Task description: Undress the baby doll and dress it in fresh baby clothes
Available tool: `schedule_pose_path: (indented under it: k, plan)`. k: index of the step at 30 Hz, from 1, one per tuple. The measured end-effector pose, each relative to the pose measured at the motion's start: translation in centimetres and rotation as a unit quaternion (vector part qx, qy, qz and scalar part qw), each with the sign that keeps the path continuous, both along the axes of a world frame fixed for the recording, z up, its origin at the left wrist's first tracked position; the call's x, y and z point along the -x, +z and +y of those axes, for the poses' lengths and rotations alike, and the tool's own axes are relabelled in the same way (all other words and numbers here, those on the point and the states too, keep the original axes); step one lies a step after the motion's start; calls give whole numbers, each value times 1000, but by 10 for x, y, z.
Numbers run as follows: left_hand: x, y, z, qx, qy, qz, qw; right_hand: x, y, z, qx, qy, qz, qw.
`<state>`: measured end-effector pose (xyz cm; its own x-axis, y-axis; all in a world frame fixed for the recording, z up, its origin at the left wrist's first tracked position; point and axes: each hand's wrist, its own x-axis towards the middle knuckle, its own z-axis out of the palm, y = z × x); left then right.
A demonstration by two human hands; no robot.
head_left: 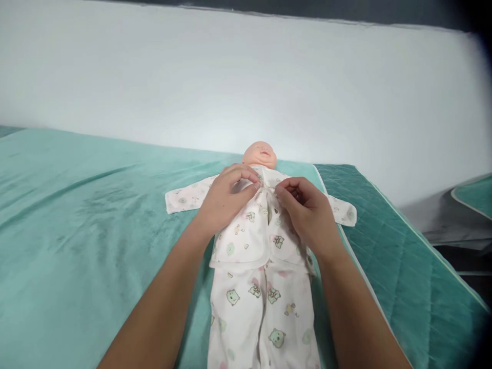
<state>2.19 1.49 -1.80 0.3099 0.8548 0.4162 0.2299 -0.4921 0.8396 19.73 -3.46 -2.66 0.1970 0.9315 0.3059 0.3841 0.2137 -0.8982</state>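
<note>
A baby doll [260, 155] lies on its back, its head away from me, in a white printed jacket [240, 243] and matching trousers [234, 312]. Both sleeves stretch out to the sides. My left hand [229, 196] rests over the left side of the chest, thumb and forefinger pinching the jacket's front edge. Across from it, my right hand [305, 207] has its fingers closed on the other front edge, close to the middle. The jacket's front gapes a little below the hands. The exact bit of cloth between the fingertips is too small to make out.
Beneath the doll is a smooth green sheet [96, 230] with a white edge. A darker quilted green pad [388, 261] shows at the right. Behind stands a white wall [192, 77]. Another green padded surface [476, 196] is at the far right.
</note>
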Motion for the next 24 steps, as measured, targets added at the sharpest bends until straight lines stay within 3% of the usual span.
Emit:
schedule_pose_path:
  k: [3,6,11,16,20,24]
  plan:
    - [7,10,-6,16,-15,46,999,-5,13,-13,28,31,-105,994]
    - [12,14,-9,61,-81,109,989,-6,20,-21,77,85,-206,972]
    - [14,13,-5,76,-148,188,968,-6,20,-22,90,106,-261,955]
    - [14,15,-6,80,-134,186,970,-21,16,-17,107,178,-156,966]
    - [15,21,-14,123,-133,133,974,-27,14,-16,80,176,-21,981]
    - [16,23,-17,158,-170,71,970,-22,11,-17,86,189,24,978]
